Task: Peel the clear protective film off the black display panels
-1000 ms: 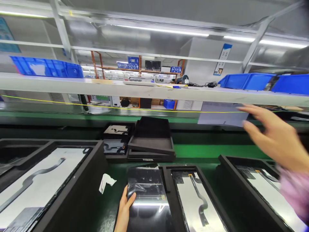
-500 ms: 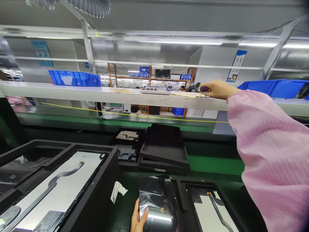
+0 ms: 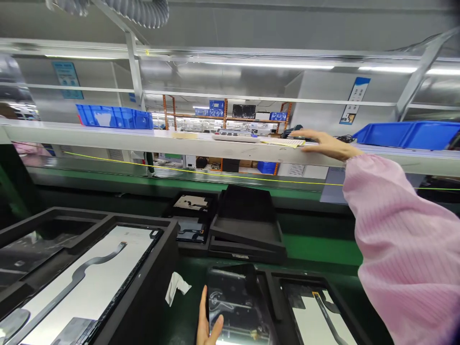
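As the panel (image 3: 237, 302) appears thin, glossy and film-wrapped, treat it as light, stiff, slippery and fragile; support it by its long edges, clear of the face. In the head view, it lies between the white scrap (image 3: 177, 287) and foam tray (image 3: 273, 297). Left hand (image 3: 207, 328): grasping its left edge, thumb over face. Right hand (image 3: 328, 145): fingers extended near papers (image 3: 283, 142); grasp cannot be told.

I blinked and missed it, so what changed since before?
The right hand moved left to the shelf, by the papers. Its fingers, which pinched something bluish, have opened. The left hand still holds the dark panel; the white scrap stayed put.
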The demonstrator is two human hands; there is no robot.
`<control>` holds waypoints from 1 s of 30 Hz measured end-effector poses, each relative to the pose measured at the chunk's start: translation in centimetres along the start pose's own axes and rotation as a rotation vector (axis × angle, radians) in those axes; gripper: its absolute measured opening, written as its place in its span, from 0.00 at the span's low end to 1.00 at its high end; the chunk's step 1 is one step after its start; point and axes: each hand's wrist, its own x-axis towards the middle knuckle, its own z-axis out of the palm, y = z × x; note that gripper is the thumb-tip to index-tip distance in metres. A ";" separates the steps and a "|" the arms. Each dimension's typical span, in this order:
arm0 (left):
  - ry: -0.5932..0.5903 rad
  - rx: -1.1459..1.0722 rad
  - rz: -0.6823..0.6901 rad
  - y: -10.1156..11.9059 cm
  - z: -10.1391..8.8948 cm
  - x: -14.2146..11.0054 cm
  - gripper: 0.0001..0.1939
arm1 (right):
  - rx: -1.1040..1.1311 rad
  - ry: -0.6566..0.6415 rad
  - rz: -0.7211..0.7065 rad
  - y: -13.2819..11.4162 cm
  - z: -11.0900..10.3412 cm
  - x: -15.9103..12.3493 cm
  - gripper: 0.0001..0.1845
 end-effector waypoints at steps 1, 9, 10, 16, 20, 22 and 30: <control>0.021 0.014 0.021 0.1 0.1 -0.1 0.43 | 0.049 -0.025 -0.011 -0.5 0.4 0.1 0.15; -0.079 0.129 0.021 3.7 0.6 -1.6 0.15 | 0.143 0.618 -0.131 -5.1 2.9 -2.9 0.13; -0.095 0.135 0.012 4.5 0.7 -1.9 0.14 | 0.136 0.680 -0.227 -7.1 3.4 -4.8 0.13; -0.153 0.067 0.067 11.0 1.2 -4.6 0.33 | -0.009 0.452 -0.820 -20.3 7.6 -20.7 0.09; -0.071 0.059 0.059 14.2 0.9 -6.8 0.32 | 0.110 0.279 -0.862 -23.8 8.8 -26.4 0.15; -0.059 0.057 0.047 15.2 0.6 -7.7 0.28 | 0.167 0.201 -0.840 -24.3 8.7 -26.8 0.13; -0.070 0.076 0.166 16.4 -0.4 -8.9 0.26 | 0.457 0.105 -0.543 -27.0 7.4 -25.1 0.08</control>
